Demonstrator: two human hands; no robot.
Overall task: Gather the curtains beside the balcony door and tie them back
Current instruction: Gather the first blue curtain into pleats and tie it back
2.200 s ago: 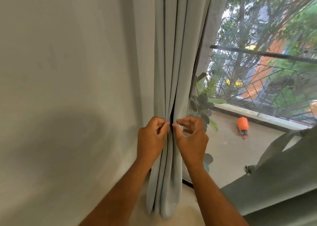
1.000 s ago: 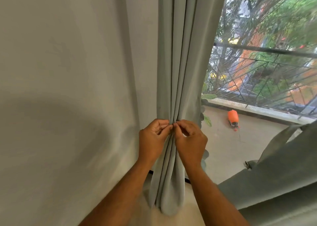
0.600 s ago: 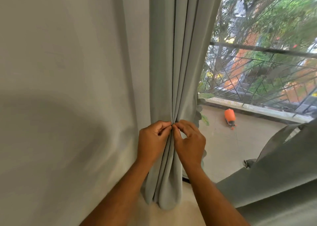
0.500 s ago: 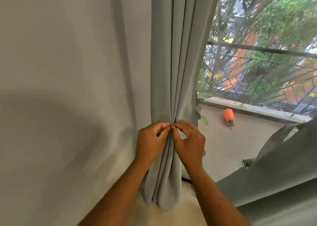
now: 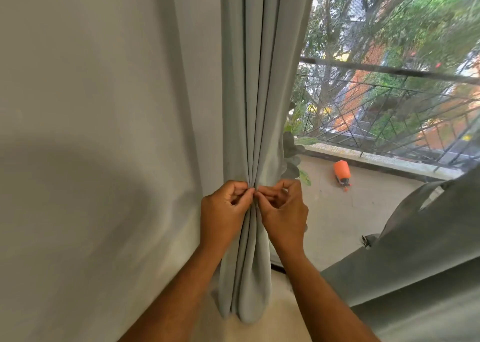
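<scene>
Standing against a pale wall point(image 5: 91, 133), a grey-green curtain point(image 5: 259, 94) hangs in vertical pleats, gathered narrow at waist height. Left hand point(image 5: 224, 213) and right hand point(image 5: 284, 211) meet at that gather, fingers point(image 5: 250, 192) closed and pinching something too small to identify, equally near. Right of them, through the balcony door, an orange spray bottle point(image 5: 341, 171) lies on the balcony floor point(image 5: 363, 211), beyond it a railing point(image 5: 389, 107). Nothing blocks the hands.

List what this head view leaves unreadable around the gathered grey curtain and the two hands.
- Tie or fastener: hidden in the head view by the pinching fingertips of the left hand and right hand.
- Back of the pale grey pleated curtain: hidden by its own folds.
- Curtain top: cut off by the upper edge.
- Potted plant's pot: behind the curtain.
- Small orange bottle on the balcony floor: too small to identify.
</scene>
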